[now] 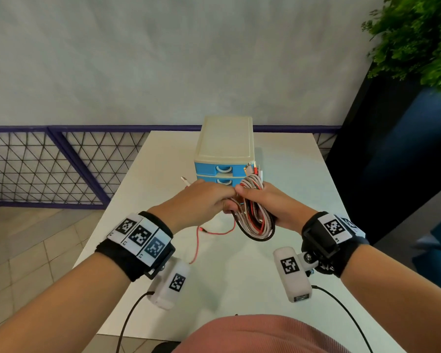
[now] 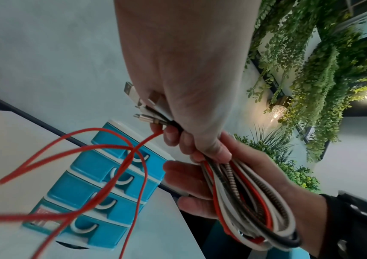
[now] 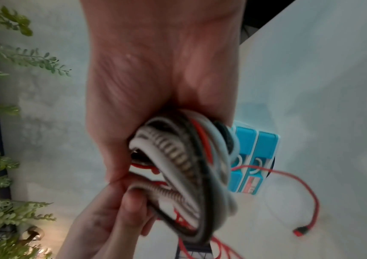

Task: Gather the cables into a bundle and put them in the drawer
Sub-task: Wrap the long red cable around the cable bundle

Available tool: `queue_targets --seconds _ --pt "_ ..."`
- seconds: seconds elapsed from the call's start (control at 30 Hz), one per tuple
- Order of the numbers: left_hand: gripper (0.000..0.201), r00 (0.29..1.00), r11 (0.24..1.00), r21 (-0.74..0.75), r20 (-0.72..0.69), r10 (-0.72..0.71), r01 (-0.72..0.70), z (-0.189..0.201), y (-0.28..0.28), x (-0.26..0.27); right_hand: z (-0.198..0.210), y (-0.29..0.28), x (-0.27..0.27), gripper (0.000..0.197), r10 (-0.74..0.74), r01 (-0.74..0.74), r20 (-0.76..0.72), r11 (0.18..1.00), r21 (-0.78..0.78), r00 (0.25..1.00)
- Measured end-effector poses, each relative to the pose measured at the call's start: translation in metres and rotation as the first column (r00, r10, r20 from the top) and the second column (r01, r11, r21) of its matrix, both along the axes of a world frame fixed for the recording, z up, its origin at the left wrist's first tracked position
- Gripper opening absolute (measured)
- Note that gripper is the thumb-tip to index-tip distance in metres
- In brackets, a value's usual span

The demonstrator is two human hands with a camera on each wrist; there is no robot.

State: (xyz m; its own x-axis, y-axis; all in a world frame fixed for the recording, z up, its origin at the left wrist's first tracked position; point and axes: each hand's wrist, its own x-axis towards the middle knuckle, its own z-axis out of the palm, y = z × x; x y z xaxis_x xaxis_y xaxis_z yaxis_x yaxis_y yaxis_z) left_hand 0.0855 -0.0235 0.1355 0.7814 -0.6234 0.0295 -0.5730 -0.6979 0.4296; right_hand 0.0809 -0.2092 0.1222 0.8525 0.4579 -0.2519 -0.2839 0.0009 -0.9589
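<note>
A looped bundle of white, red, black and braided cables (image 1: pixel 255 217) hangs above the white table (image 1: pixel 290 159), and my right hand (image 1: pixel 283 207) grips it around the middle. Touching it from the left, my left hand (image 1: pixel 204 202) curls round the plug ends (image 2: pixel 138 101) and a loose red cable (image 1: pixel 197 240). That red cable (image 2: pixel 111 175) trails down onto the table, with its plug (image 3: pixel 301 233) lying flat. The right wrist view shows the bundle (image 3: pixel 182 157) in my right palm (image 3: pixel 155 70). Just behind the hands stands the blue drawer unit (image 1: pixel 224 149), its drawers shut.
The drawer unit has a cream top and stands at the table's far middle. A purple mesh railing (image 1: pixel 49 169) runs along the left beyond the table. A dark planter with green foliage (image 1: pixel 418 42) stands at the right. Black wrist-camera leads hang near my body.
</note>
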Motion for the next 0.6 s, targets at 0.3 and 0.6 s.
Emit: queue_targets --seconds 0.3,0.6 --pt "0.016 1.0 0.999 0.039 -0.001 -0.025 0.025 0.004 0.003 0.006 0.001 0.003 -0.008 0.035 0.171 -0.165 -0.141 0.985 0.052 0.975" --pt "0.015 0.989 0.992 0.129 0.146 -0.01 -0.009 0.005 0.004 0.009 -0.012 0.002 -0.009 0.022 0.121 -0.103 -0.169 0.988 0.111 0.978"
